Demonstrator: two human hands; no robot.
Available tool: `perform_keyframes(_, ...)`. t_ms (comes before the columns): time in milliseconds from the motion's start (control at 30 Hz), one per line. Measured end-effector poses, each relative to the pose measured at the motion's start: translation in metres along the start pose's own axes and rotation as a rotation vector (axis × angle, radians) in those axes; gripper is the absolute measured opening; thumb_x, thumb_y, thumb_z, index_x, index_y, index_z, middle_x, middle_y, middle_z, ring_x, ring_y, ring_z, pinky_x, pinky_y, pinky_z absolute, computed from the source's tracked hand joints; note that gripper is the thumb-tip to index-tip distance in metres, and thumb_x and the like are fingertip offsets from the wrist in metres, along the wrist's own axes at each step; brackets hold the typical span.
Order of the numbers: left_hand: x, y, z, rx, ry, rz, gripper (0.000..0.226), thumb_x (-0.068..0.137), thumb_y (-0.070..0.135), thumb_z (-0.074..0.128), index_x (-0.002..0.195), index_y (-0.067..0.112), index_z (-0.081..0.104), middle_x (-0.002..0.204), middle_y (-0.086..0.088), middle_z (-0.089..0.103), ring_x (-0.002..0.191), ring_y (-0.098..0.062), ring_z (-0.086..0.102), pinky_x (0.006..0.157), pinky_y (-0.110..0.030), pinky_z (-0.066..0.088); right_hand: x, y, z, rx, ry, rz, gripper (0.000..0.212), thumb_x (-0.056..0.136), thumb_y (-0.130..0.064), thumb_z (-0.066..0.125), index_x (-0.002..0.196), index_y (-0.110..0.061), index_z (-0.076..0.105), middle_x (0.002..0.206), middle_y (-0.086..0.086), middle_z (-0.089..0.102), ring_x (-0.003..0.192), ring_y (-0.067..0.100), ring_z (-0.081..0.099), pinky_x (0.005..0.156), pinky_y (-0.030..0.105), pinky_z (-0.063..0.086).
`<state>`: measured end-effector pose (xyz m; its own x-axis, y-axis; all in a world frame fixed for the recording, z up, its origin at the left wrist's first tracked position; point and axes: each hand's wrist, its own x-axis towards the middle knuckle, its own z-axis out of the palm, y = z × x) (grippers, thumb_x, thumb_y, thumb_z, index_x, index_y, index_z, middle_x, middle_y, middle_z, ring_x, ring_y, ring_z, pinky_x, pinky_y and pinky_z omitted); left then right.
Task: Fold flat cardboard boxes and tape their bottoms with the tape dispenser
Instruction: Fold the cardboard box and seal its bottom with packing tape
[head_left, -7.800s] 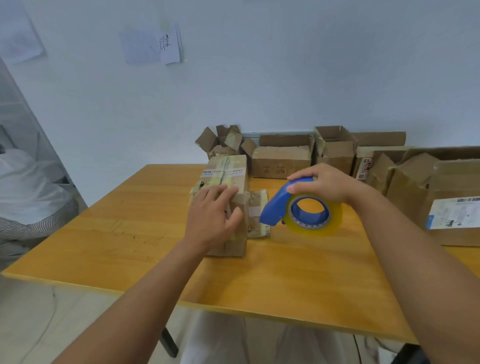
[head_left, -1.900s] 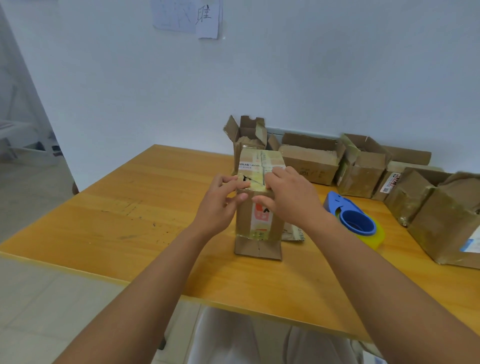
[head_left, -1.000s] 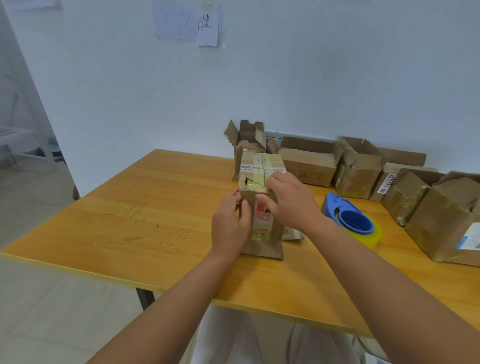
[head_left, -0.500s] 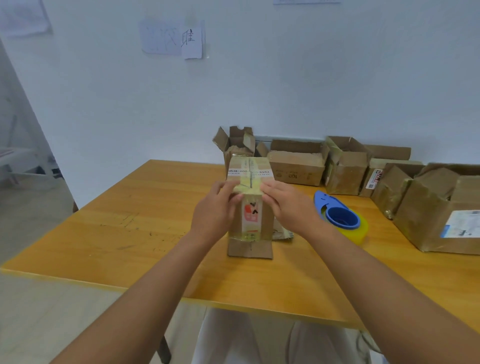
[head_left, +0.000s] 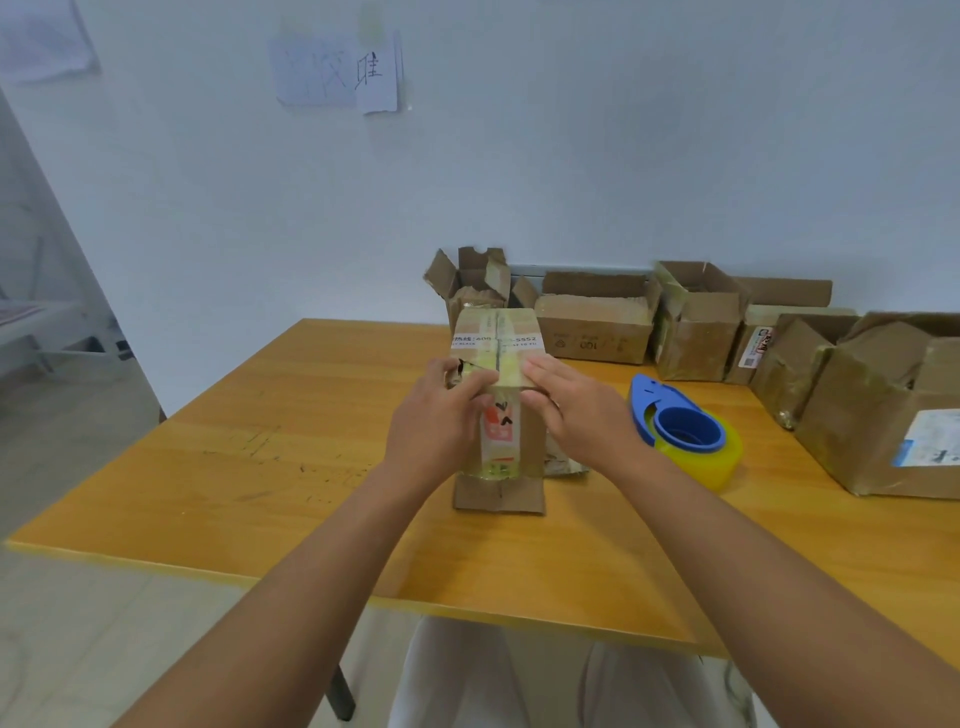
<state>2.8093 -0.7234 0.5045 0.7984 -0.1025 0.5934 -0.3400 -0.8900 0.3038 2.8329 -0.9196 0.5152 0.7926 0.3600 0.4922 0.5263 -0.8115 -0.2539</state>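
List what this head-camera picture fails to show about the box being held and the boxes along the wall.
- Held box: its side faces, covered by the left hand and right hand.
- Its label print: too small to read.
- Rightmost box: cut off by the frame edge.
- Wall boxes' contents: hidden by their walls.

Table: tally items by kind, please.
Centre cardboard box: 1
Other cardboard boxes: 6
Tape dispenser: 1
Total: 8
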Motion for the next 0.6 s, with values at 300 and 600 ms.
perform_keyframes(300,0.009,0.009,0.013,-0.07,0.15,0.145,0.017,0.092,0.019,0.068,0.108,0.015,0.073,0.125,-0.012,0.06,0.111,-0.033,0.057,0.086,-0.043,0.042,-0.003,0.006,0.001,0.051,0.022,-0.039,0.042,0.107,-0.029,0.041,0.148,-0.02,0.047,0.154,-0.007,0.043,0.135,0.014,0.047,0.094,0.033,0.05)
perform_keyframes(600,0.008,0.001,0.014,-0.112,0.153,0.179,0.021,0.092,0.017,0.068,0.112,0.013,0.072,0.113,-0.003,0.067,0.102,-0.025,0.059,0.086,-0.036,0.041,-0.008,0.008,0.01,0.117,0.039,0.005,0.045,0.108,-0.023,0.039,0.152,-0.02,0.039,0.159,-0.005,0.035,0.147,0.011,0.029,0.109,0.033,0.039)
